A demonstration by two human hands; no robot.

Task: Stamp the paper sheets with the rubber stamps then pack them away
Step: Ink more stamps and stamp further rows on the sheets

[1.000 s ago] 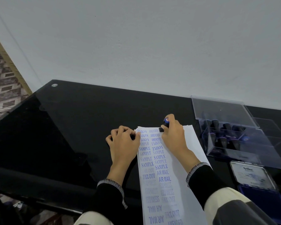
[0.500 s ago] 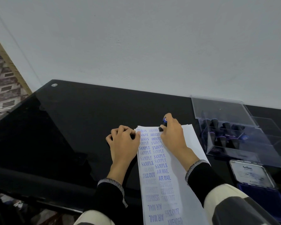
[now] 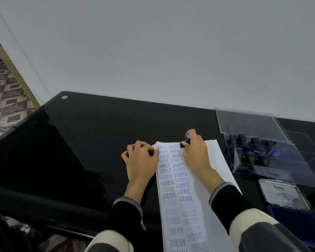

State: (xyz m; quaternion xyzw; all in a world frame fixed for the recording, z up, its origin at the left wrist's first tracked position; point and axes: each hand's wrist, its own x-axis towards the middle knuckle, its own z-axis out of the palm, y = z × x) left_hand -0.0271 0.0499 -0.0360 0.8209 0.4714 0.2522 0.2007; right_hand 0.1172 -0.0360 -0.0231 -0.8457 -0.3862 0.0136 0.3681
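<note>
A stack of white paper sheets (image 3: 215,171) lies on the black glass table (image 3: 91,135), its left half covered in blue stamp prints such as SAMPLE, AIR MAIL and AMENDED. My right hand (image 3: 196,153) grips a rubber stamp (image 3: 186,140) with a blue top and presses its black base onto the far edge of the top sheet. My left hand (image 3: 141,159) is curled, its fingertips resting on the paper's far left corner. A clear plastic box (image 3: 273,160) to the right holds several black stamps.
The box's clear lid (image 3: 251,122) stands open behind it. An open blue ink pad (image 3: 296,224) with its Artline lid (image 3: 284,195) lies at the near right. A white wall runs behind the table. Patterned floor shows at the far left.
The right hand with the stamp has shifted slightly toward the paper's far edge. The left hand has stayed in place on the corner.
</note>
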